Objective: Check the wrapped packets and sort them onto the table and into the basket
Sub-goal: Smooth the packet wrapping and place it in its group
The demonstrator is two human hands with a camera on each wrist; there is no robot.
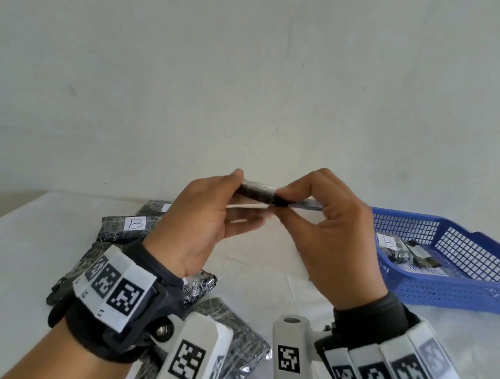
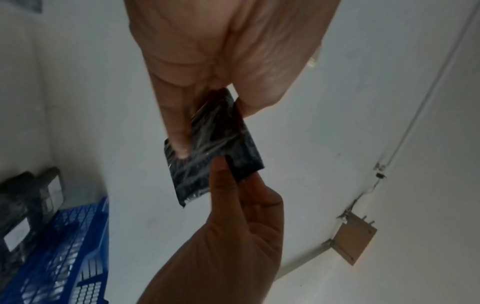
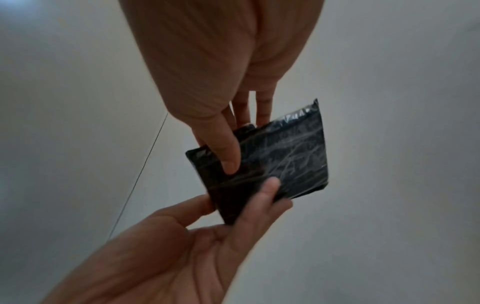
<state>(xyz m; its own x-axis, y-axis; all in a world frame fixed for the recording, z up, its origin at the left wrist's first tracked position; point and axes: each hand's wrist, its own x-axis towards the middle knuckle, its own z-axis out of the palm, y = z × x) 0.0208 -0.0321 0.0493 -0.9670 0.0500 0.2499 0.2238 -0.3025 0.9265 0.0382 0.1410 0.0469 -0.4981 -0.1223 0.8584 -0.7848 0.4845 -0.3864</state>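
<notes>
A white-covered table (image 1: 16, 261) carries dark wrapped packets (image 1: 127, 228) and a blue basket (image 1: 454, 292).

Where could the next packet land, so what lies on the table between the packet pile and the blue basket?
In the head view, only bare white table shows between the pile and the blue basket.

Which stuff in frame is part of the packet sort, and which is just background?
In the job:
- held packet, pinched by left hand and right hand
- packets on the table
- blue basket with packets inside
- table

Just there:
- wall
- brown bracket on the wall, left wrist view
- wrist camera mounts
</notes>
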